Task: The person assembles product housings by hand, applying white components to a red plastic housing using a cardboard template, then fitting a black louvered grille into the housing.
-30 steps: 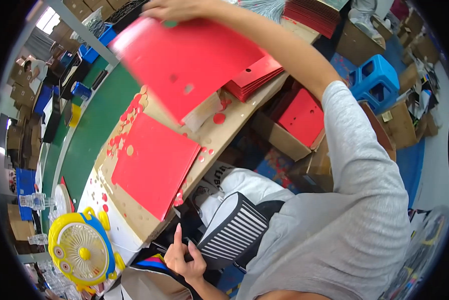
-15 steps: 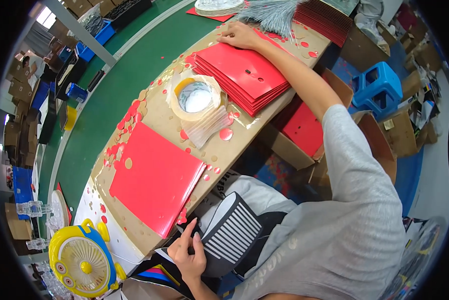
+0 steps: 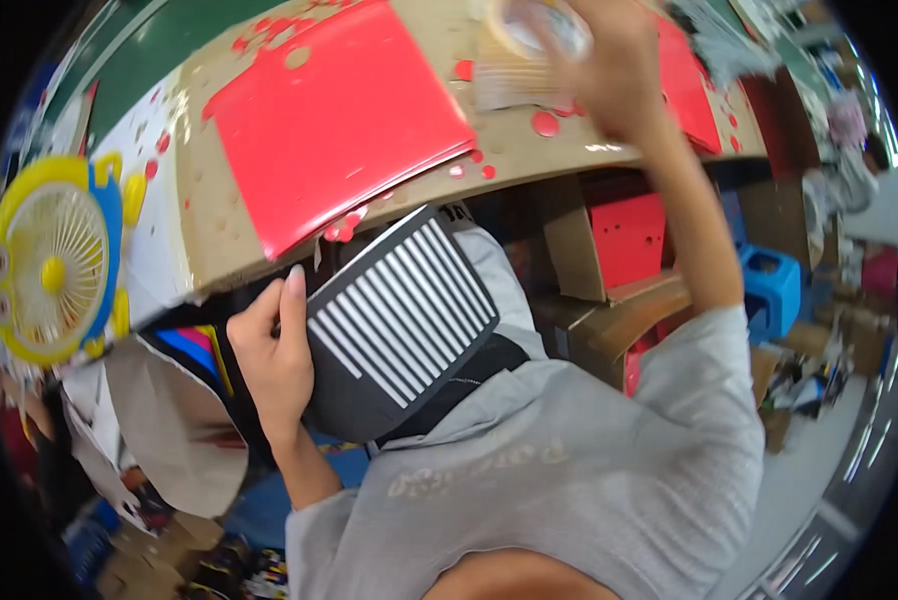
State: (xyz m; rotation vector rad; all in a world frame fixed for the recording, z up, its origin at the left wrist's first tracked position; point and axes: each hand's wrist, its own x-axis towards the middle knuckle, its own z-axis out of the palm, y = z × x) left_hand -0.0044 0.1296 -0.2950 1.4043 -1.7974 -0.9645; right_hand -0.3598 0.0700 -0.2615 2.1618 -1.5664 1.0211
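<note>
My left hand [image 3: 271,350] is closed, fingers curled and thumb pointing up, just below the table's near edge. What it grips, if anything, is hidden. Directly beside it, on my lap, a black piece with white stripes [image 3: 404,315] stands tilted. My right hand [image 3: 617,75] is smeared by motion over the table, beside and partly over a wide roll of tape [image 3: 529,75]; whether it touches the roll I cannot tell. A red glossy stack of sheets or folders [image 3: 339,125] lies on the table ahead of my left hand. Another red stack [image 3: 684,85] is partly behind my right arm.
Small red discs [image 3: 545,124] are scattered over the brown-covered table [image 3: 529,155]. A yellow and blue fan [image 3: 54,265] stands at the left. Below the table are cardboard boxes [image 3: 569,235], one with red sheets. A blue stool [image 3: 772,295] sits at the right.
My view has turned, so the table sits higher. My right hand has come back from the far red stack toward the tape roll. My left hand's fingers have curled in.
</note>
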